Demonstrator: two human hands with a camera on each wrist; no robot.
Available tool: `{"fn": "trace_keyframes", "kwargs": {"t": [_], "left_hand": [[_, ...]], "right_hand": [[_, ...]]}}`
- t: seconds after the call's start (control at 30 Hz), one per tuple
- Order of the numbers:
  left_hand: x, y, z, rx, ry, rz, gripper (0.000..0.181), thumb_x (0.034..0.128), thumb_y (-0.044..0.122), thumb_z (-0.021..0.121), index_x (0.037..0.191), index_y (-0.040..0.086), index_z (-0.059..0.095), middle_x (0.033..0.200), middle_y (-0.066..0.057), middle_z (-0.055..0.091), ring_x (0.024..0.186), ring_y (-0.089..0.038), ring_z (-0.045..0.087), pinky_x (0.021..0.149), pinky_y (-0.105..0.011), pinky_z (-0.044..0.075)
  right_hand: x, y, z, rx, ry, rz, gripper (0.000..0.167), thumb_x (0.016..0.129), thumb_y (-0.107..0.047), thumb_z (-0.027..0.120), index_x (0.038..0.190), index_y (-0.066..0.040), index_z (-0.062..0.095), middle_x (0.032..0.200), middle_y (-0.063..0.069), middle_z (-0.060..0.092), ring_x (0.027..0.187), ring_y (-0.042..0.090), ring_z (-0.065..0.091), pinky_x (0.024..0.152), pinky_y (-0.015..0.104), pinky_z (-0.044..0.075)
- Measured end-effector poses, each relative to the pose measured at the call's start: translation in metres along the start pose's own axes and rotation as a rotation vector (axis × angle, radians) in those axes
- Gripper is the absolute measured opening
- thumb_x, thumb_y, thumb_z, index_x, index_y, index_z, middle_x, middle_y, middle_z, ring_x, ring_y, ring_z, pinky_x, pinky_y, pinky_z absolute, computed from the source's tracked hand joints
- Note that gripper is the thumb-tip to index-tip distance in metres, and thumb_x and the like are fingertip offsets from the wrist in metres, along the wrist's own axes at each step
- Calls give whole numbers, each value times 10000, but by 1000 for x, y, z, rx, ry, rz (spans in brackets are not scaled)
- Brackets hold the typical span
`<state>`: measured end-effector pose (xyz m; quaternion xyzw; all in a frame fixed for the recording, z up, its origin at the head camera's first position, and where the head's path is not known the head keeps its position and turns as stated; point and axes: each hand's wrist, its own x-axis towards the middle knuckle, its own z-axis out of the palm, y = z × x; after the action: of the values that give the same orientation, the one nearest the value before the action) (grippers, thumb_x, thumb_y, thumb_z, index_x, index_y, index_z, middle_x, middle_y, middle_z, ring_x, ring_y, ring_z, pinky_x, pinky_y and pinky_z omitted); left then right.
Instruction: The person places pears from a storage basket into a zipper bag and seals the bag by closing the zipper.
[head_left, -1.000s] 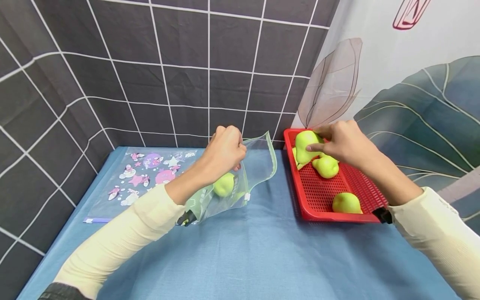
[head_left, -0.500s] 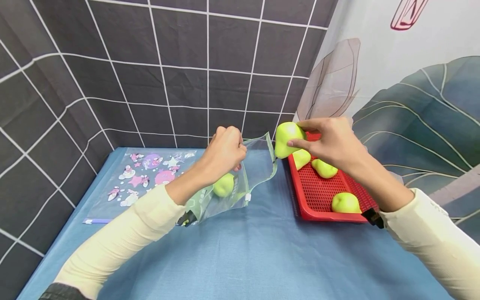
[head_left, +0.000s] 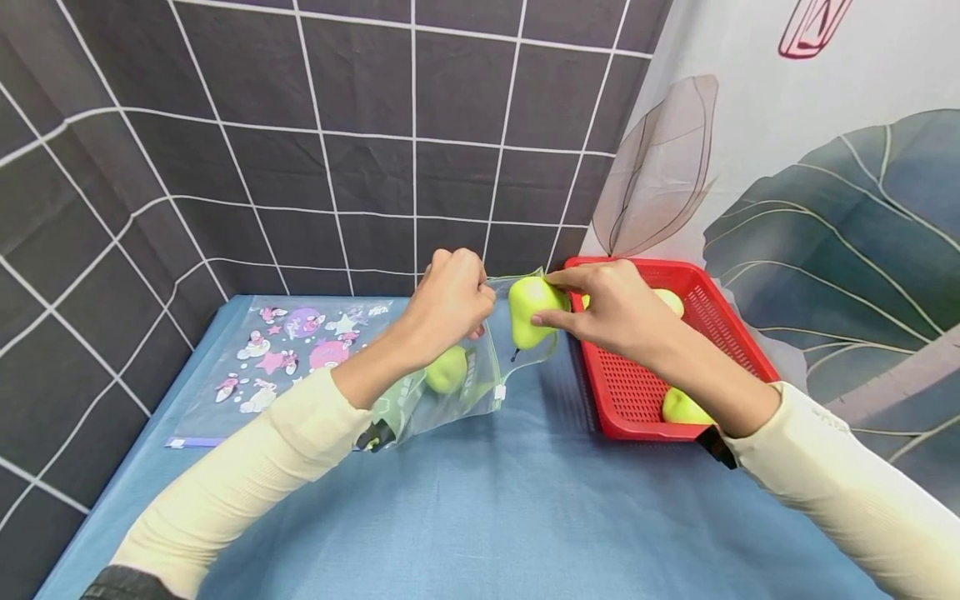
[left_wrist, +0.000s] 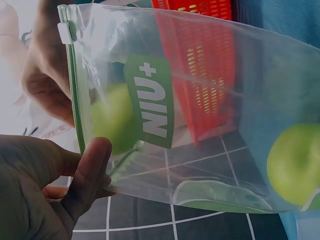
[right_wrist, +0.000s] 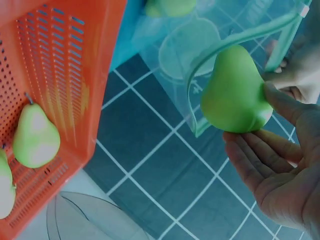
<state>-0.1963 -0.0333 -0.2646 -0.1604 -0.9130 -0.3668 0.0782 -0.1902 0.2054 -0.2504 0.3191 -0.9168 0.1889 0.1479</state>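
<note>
The left hand (head_left: 448, 302) pinches the rim of a clear zip bag (head_left: 480, 383) with green edging; in the left wrist view its thumb (left_wrist: 92, 165) lies on the bag's edge. One green pear (head_left: 447, 371) lies inside the bag. The right hand (head_left: 626, 308) holds another pear (head_left: 531, 310) by its wide end between thumb and fingers, stem pointing down and left, at the bag's mouth. In the right wrist view the green-edged opening (right_wrist: 240, 37) stands apart around this pear (right_wrist: 235, 92).
A red perforated basket (head_left: 622, 429) on the right holds several pears, one (head_left: 681, 408) near its front edge. Another clear bag with pink and purple prints (head_left: 281, 358) lies flat at the left on the blue cloth (head_left: 465, 517). A dark gridded curtain (head_left: 360, 167) hangs behind.
The right hand has lifted its pear out of the red basket and carried it left to the bag's mouth. The left hand has stayed at the bag's rim.
</note>
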Motion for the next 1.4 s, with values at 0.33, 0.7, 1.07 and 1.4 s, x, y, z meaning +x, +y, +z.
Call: {"fn": "trace_keyframes", "kwargs": {"t": [0.33,0.7,1.07,1.4], "left_hand": [[1,2,-2,3,37,19,403,857,-33,470,499,151,448,434,9,621,441,-66,693,481,-307,441],[0,5,-2,-14,36,8,393,858,-55,490,527,157,472,451,15,643,445,-68,697,517,-320,513],[2,7,-7,-4,87,9,377,852,-36,507,534,161,456,447,26,639,442,-67,694,568,-323,547],[4,7,-15,-6,136,31,355,832,-39,492,532,149,466,444,-6,631,433,-93,690,602,-298,574]], "right_hand": [[8,4,13,5,-73,-6,361,893,-224,965,1188,-43,864,876,79,778,735,200,615,688,347,524],[7,7,17,-4,-101,1,394,925,-216,935,1246,-5,848,1112,174,873,946,323,840,854,494,701],[-1,9,11,14,-54,6,315,972,-181,881,1238,-14,856,1146,186,871,1042,356,856,901,524,697],[-6,22,1,-16,-18,33,267,985,-173,859,1220,-45,870,1093,159,872,871,290,820,737,433,672]]}}
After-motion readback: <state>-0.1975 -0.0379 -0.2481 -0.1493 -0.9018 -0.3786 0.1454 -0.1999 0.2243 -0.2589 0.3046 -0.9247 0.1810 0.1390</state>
